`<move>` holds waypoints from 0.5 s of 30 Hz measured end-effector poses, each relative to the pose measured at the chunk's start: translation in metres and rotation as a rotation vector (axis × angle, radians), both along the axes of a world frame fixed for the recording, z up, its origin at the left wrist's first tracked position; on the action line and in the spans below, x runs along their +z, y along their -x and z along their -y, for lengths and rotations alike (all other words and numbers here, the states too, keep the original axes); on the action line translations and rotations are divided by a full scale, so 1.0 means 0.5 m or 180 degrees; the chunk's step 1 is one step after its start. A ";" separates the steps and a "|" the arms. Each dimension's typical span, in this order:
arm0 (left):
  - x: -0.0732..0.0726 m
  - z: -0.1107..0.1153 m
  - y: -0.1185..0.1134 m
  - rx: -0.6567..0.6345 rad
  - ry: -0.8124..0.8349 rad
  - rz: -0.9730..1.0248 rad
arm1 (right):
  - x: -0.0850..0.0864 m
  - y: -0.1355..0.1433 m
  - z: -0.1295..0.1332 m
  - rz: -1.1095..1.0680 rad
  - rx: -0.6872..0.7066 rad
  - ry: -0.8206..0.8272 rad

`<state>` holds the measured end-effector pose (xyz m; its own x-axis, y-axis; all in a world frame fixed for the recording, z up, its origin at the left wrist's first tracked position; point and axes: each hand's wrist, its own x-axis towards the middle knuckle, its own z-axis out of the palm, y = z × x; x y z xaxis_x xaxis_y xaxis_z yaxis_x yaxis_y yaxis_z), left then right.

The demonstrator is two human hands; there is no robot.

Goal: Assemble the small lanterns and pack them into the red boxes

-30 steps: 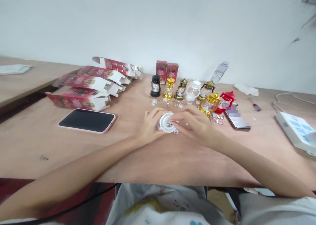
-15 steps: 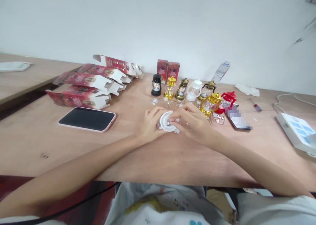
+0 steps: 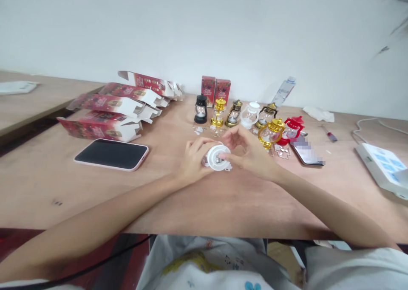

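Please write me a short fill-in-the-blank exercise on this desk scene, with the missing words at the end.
The left hand grips a round-based piece whose base is coloured ____.
The right hand reaches over that base with its ____, the other fingers curled above.
Behind the black lantern and its gold neighbour stand ____ upright boxes.
The lantern farthest to the right is ____.
Missing words: white; thumb; two; red.

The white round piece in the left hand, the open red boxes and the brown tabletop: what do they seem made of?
White round piece: probably plastic, smooth, with a soft sheen.
Open red boxes: likely smooth printed cardboard, by the folded white flaps.
Brown tabletop: wood or laminate, satin; faint grain-like streaks do not settle which.
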<state>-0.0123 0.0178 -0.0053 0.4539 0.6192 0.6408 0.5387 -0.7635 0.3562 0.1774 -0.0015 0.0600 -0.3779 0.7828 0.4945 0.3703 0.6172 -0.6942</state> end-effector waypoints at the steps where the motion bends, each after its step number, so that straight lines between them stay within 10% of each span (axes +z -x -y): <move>1: 0.002 0.001 -0.001 0.0008 0.0074 0.0013 | -0.002 -0.010 -0.001 -0.0120 -0.0028 0.0013; 10: 0.002 -0.004 -0.003 0.0241 0.0395 0.0120 | -0.046 -0.070 -0.001 0.1934 0.0052 0.0185; 15: 0.001 -0.003 -0.001 0.0195 0.0368 0.0109 | -0.093 -0.061 -0.013 0.1949 0.0013 0.0077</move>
